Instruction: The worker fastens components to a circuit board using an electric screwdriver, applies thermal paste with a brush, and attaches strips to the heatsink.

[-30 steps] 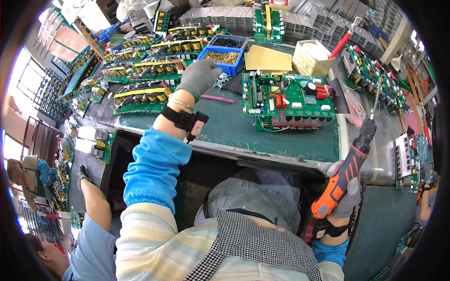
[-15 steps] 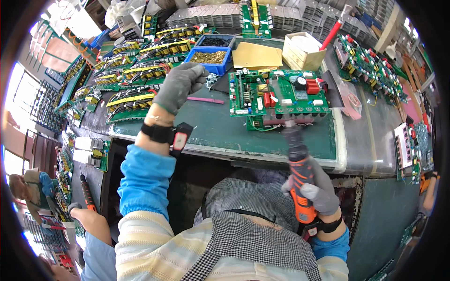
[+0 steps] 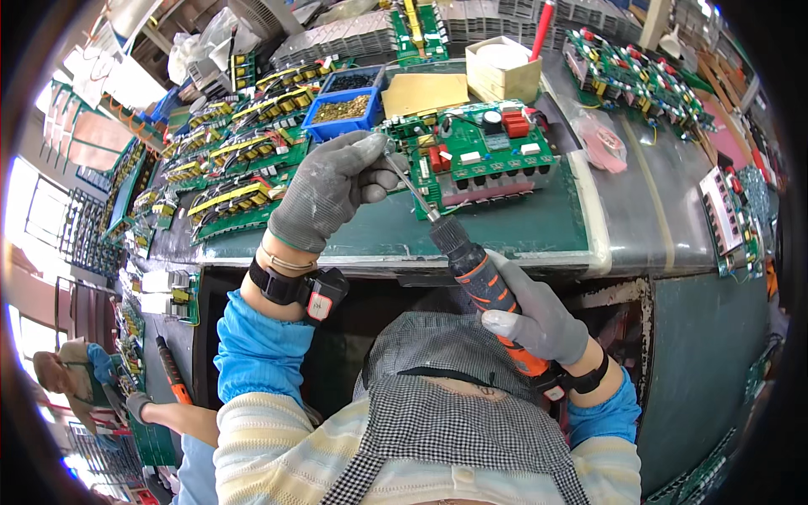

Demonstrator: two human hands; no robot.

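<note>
My right hand (image 3: 539,316), in a grey glove, is wrapped around an orange and black electric screwdriver (image 3: 480,273). Its long thin bit (image 3: 411,187) slants up and left to the fingertips of my left hand (image 3: 332,185), also gloved in grey. The left thumb and forefinger are pinched together at the bit's tip; whatever small piece is between them cannot be made out. Just beyond and right of the bit lies a green circuit board (image 3: 497,156) with red, white and black components, raised on a metal base. The left hand partly covers the space beside the board.
Blue trays hold small brass-coloured parts (image 3: 343,109) and black parts (image 3: 352,82) behind my left hand. Rows of boards with yellow transformers (image 3: 244,181) fill the left. A cream box (image 3: 502,74) stands behind the board. Another person's hand (image 3: 139,406) is at lower left.
My left hand has come nearer from beside the blue tray, fingers pinched. The screwdriver has tilted left, from upright over the board to the left fingertips. The whole view has shifted slightly.
</note>
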